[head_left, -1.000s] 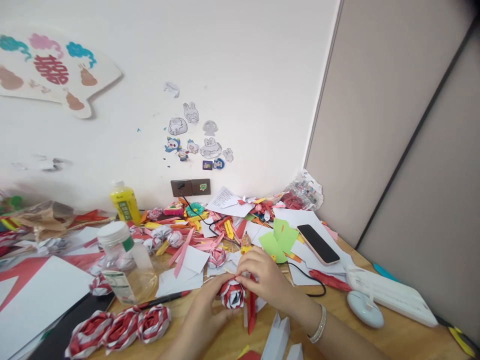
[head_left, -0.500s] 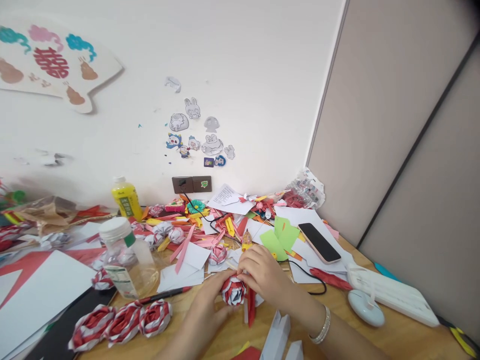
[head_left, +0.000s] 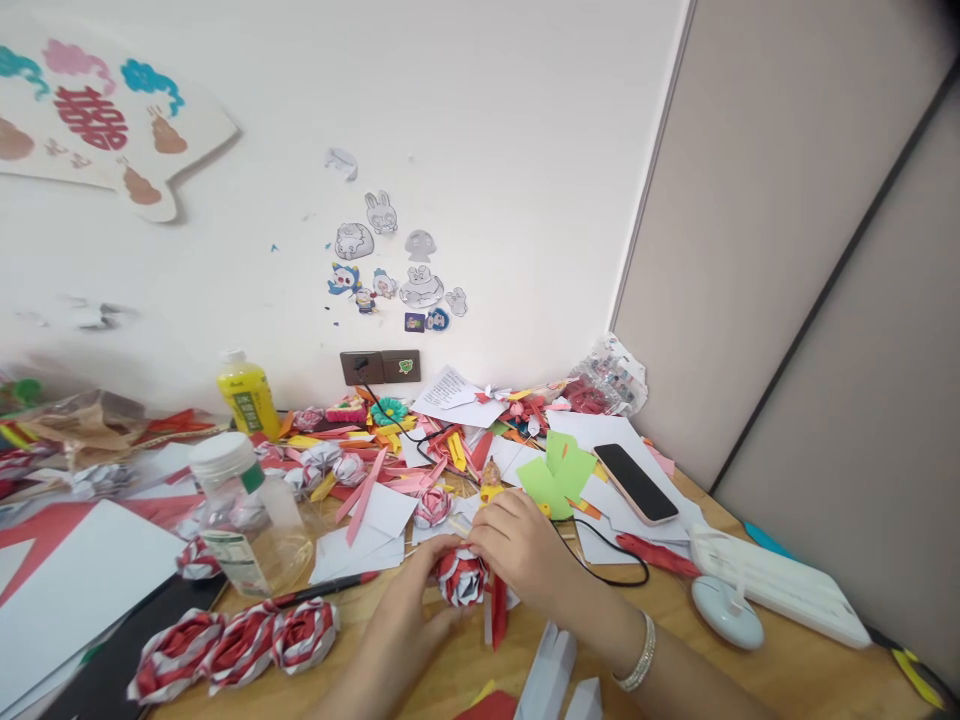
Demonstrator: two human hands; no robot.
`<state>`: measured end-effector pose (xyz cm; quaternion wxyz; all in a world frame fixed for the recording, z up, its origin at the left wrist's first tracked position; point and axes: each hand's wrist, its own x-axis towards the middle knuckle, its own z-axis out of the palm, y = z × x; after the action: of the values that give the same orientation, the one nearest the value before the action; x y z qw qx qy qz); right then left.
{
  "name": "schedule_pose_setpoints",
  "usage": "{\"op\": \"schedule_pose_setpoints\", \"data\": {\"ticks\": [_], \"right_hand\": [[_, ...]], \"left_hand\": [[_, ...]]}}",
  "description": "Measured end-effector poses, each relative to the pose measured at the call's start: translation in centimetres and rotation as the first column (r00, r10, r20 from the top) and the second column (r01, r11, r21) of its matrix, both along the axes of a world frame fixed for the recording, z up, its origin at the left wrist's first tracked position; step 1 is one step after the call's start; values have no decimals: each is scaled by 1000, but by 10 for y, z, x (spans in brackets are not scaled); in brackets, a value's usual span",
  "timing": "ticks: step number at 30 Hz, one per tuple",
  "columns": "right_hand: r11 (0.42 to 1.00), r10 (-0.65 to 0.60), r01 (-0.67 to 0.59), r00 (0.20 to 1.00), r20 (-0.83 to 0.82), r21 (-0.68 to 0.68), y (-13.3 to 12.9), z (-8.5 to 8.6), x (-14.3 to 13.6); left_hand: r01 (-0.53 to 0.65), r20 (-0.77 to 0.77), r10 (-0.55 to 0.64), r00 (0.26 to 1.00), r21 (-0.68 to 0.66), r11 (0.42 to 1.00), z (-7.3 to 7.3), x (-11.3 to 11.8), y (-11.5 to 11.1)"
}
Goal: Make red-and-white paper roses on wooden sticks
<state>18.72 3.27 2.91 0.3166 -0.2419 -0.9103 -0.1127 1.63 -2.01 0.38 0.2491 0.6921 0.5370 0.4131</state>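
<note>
A red and white paper flower (head_left: 462, 577) is held between both hands above the wooden table. My left hand (head_left: 415, 600) curves round its left side, with fingers at the top and the thumb below. On the upper right, the bent fingers of my right hand (head_left: 519, 552) close on the flower's edge, and their tips are partly hidden. Red and white paper strips (head_left: 495, 612) hang down beside the flower, under my right hand. Three rolled red and white paper flowers (head_left: 238, 645) lie in a row at the lower left.
A clear jar (head_left: 251, 530) and a yellow bottle (head_left: 250, 395) stand at the left. Paper scraps cover the back of the table. A phone (head_left: 636, 484), a black cable and a white mouse (head_left: 727, 612) lie at the right; folded paper (head_left: 549, 672) is in front.
The whole view has shifted slightly, so things appear a little further left. The right fingers have moved slightly over the flower's top edge; both hands still hold it.
</note>
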Motion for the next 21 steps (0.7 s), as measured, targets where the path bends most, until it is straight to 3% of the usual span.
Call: {"op": "schedule_pose_setpoints", "data": {"ticks": [6, 13, 21], "right_hand": [[999, 15, -18, 997, -72, -32, -2, 6, 1], [999, 16, -17, 999, -45, -32, -1, -2, -1], [955, 28, -84, 980, -197, -285, -4, 12, 6]], "left_hand": [[36, 21, -35, 999, -31, 999, 9, 0, -2], [38, 32, -37, 999, -53, 998, 5, -1, 0], [29, 97, -20, 995, -92, 995, 14, 0, 1]]}}
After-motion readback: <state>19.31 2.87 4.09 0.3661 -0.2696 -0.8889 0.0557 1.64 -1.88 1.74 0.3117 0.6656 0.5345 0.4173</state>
